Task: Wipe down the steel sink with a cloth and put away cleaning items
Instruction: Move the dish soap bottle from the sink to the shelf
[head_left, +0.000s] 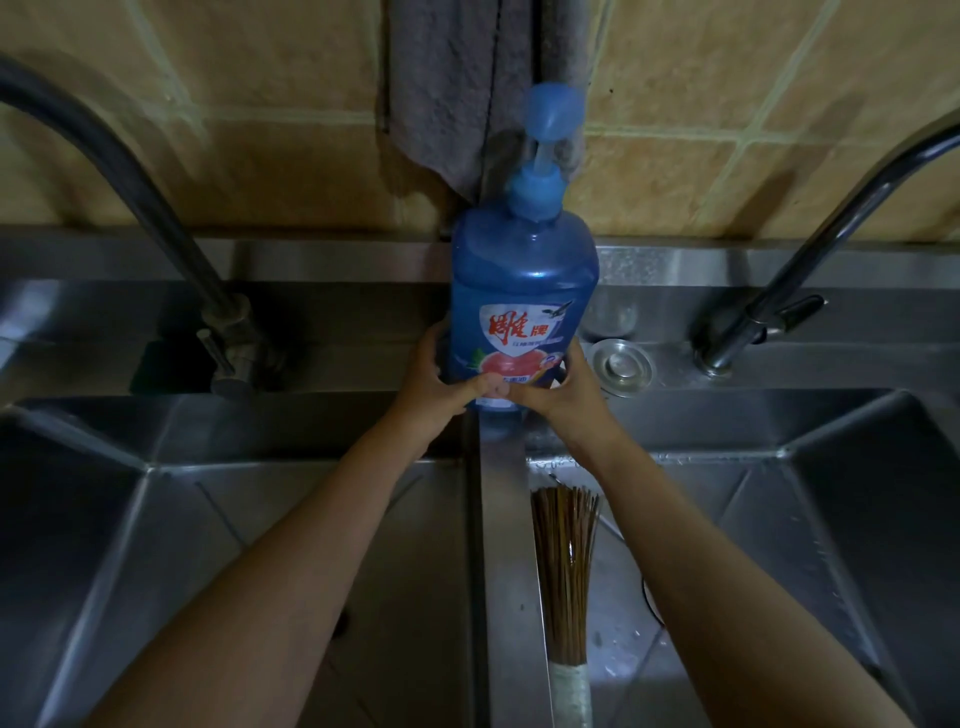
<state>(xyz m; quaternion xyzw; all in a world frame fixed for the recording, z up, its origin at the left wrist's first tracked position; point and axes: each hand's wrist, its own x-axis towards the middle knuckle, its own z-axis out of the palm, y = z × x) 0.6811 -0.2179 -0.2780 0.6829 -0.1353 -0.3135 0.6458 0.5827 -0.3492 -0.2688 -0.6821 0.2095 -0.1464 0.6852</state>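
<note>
The steel double-basin sink (337, 260) fills the view, its surfaces dull in the dim light. At the left end of its back ledge stands a dark curved tap (156, 197), with a dark block, perhaps a sponge (169, 364), just beside its base. Above the middle of the ledge a grey cloth (452, 93) hangs on the tiled wall, so the wiping looks finished, or at least set aside.

Where the divider meets the back ledge, the left hand (434, 374) and right hand (566, 387) clasp the base of a tall blue plastic pump bottle of dish soap (524, 280) from either side, fingers curled round it. Whether it rests on the ledge I cannot tell. This looks like the putting-away stage.

A bamboo whisk brush (563, 561) lies in the right basin (805, 519) against the divider, with water drops near it, so it probably has yet to be stowed. A round steel cap (621, 364) and a second dark tap (831, 234) sit on the right part of the ledge.
</note>
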